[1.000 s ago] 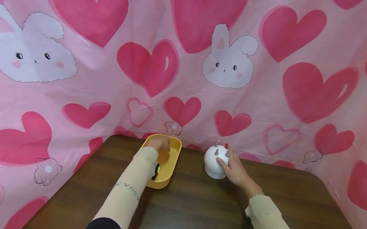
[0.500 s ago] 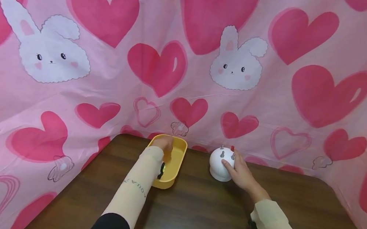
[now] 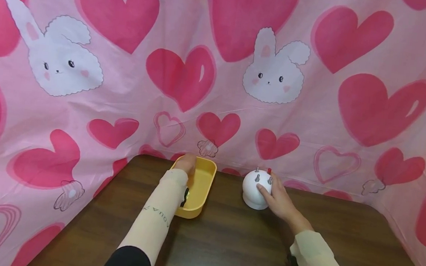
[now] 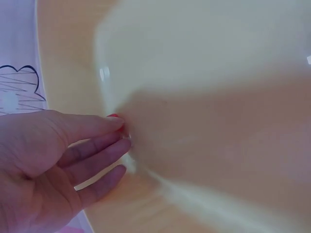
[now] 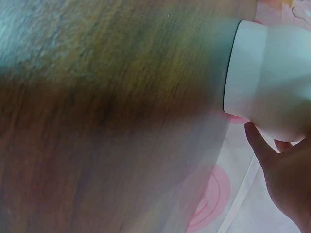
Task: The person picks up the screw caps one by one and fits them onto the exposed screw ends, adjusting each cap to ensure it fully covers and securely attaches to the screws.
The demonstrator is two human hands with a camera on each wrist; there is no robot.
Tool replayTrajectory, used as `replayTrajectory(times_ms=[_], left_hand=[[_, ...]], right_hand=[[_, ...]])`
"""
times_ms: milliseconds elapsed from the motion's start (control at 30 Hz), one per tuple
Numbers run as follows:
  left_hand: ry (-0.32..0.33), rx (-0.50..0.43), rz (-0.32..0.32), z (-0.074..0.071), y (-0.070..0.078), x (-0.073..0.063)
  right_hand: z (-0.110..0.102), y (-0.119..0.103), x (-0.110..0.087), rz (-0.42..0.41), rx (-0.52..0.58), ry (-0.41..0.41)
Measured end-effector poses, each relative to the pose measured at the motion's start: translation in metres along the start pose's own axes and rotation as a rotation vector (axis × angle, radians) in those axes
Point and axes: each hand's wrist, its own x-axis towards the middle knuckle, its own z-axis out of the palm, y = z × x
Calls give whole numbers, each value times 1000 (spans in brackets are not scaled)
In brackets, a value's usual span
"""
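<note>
My left hand (image 3: 186,164) reaches into the far left end of a yellow plastic tray (image 3: 201,187). In the left wrist view its thumb and fingertips pinch a small red piece (image 4: 113,116), mostly hidden, close to the tray's inner corner. A white ball-shaped stand (image 3: 251,189) sits upright on a short round base to the right of the tray. Several metal screw-like posts (image 3: 258,178) rise from its top, and a red cap (image 3: 269,171) sits at one. My right hand (image 3: 281,201) holds the stand's right side, thumb in front and fingers behind.
Both things stand on a dark wood table (image 3: 221,245), toward its far edge. A pink curtain (image 3: 124,94) with hearts and rabbits hangs close behind and along the sides.
The view has swung slightly left. My left hand has shifted a little toward the tray's far rim in the last half second. My right hand keeps its hold on the white stand.
</note>
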Motion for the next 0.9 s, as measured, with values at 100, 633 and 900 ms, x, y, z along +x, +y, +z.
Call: replayTrajectory(times_ms=[100, 633, 900], left_hand=[[17, -25, -11, 1, 0, 1], [13, -52, -21, 13, -1, 24], [23, -11, 4, 14, 2, 21]], right_hand=[[-1, 0, 1, 1, -1, 1], [-3, 2, 3, 32, -2, -18], [-3, 1, 2, 39, -7, -27]])
